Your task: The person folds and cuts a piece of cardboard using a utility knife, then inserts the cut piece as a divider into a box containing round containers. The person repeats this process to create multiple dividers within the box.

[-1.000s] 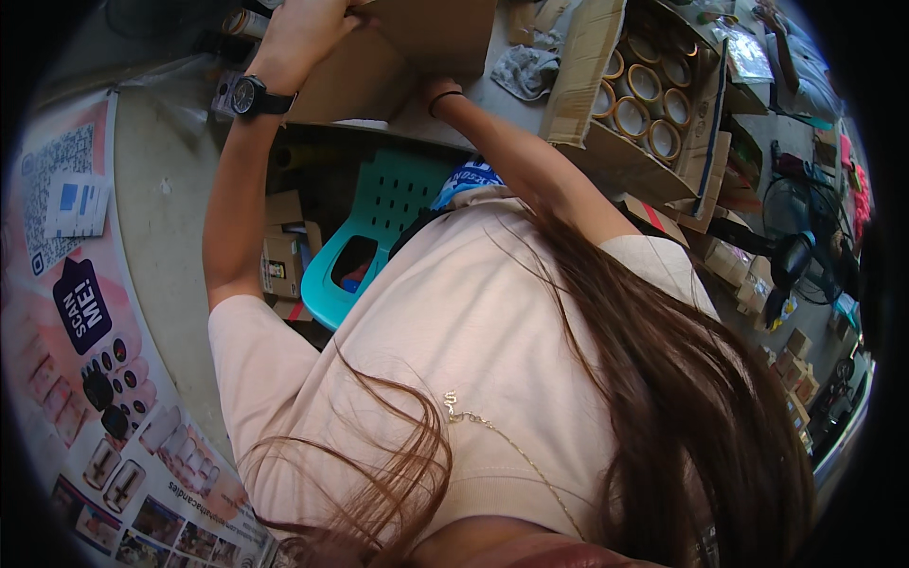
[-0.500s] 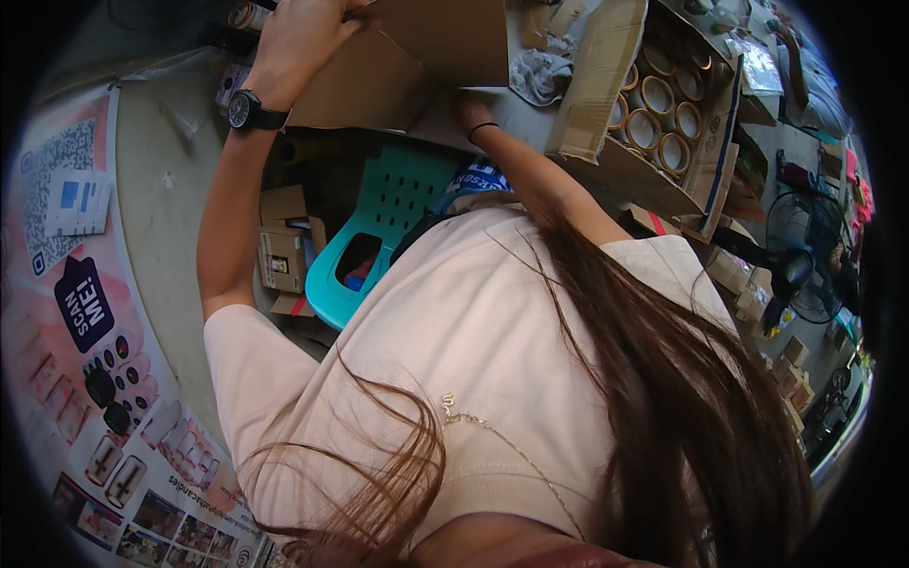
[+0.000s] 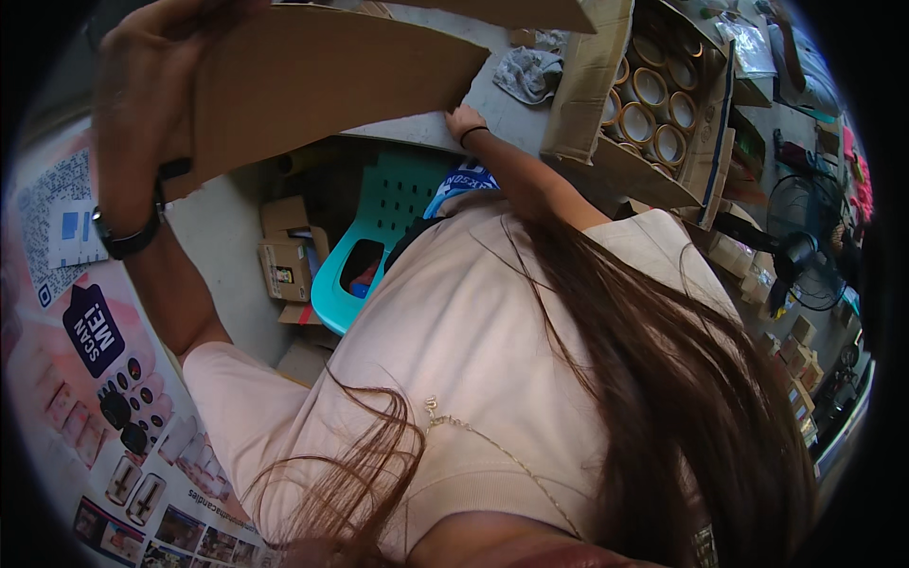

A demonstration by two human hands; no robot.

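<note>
Nearest, long brown hair (image 3: 663,379) falls over a pale pink shirt (image 3: 454,360) that fills the lower middle. To the left, a printed poster (image 3: 85,379) lies on the floor. Farther out, a teal plastic chair (image 3: 379,237) stands under the grey surface (image 3: 502,104), with small cardboard boxes (image 3: 289,256) just left of it. The left hand (image 3: 142,85), a black watch (image 3: 128,237) on its wrist, is raised at the far left, closed around the edge of a large cardboard sheet (image 3: 322,76). The right hand (image 3: 464,121) rests at the sheet's right corner, on the surface edge; whether it grips cannot be told. Far right, an open carton (image 3: 592,85) holds tape rolls (image 3: 653,104).
</note>
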